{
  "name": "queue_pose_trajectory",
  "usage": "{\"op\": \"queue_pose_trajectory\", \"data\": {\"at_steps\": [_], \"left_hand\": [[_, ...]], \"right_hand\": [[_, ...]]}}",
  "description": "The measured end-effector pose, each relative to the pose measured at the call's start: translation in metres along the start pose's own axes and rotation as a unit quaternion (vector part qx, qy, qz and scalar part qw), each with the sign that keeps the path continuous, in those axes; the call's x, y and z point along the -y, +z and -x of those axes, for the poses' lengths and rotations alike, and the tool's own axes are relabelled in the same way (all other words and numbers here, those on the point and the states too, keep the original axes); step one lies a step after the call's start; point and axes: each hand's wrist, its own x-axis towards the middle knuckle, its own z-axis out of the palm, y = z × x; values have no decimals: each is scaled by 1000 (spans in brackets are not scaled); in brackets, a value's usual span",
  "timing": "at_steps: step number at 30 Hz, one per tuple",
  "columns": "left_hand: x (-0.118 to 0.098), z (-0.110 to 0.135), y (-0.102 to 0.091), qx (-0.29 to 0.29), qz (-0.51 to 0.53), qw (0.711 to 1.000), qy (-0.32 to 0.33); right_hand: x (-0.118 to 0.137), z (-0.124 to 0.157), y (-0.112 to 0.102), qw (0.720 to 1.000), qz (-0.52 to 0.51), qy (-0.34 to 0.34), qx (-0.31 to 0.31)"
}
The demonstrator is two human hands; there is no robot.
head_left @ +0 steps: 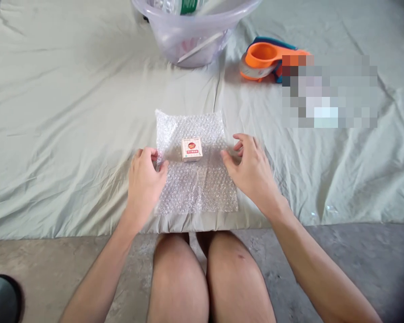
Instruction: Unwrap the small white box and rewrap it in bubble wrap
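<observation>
A small white box (191, 150) with a red printed emblem lies on a sheet of clear bubble wrap (202, 193), a little above its middle. The wrap is spread flat near the front edge of the cloth-covered surface. At the wrap's left edge is my left hand (145, 172), its thumb and fingers apart, the thumb over the wrap. Beside the right edge, my right hand (251, 167) is curved with a gap between thumb and fingers. Neither hand touches the box, and nothing shows in either grasp.
A pale purple plastic basin (195, 33) holding a bottle with a green label (188, 5) stands at the back. An orange and blue tape dispenser (265, 56) lies to its right, partly under a blurred patch. Wrinkled pale green cloth (70, 112) covers the surface.
</observation>
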Motion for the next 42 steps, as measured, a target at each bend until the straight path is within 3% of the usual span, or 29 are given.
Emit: {"op": "queue_pose_trajectory", "data": {"at_steps": [4, 11, 18, 25, 30, 38, 42], "left_hand": [[-8, 1, -2, 17, 110, 994, 0], [-40, -6, -3, 28, 184, 982, 9], [-54, -8, 6, 17, 225, 973, 39], [-48, -1, 10, 23, 241, 968, 66], [-41, -1, 10, 16, 209, 972, 105], [-36, -9, 24, 20, 184, 979, 88], [-23, -27, 21, 50, 121, 989, 67]], "right_hand": [[-5, -1, 7, 998, -39, 43, 27], [29, -21, -2, 972, -160, 130, 110], [60, -12, -1, 926, -348, 64, 133], [55, 2, 21, 959, -266, -68, 73], [57, 3, 21, 963, -249, -87, 60], [58, -14, 24, 936, -345, 61, 41], [47, -38, 26, 908, -362, 171, 120]]}}
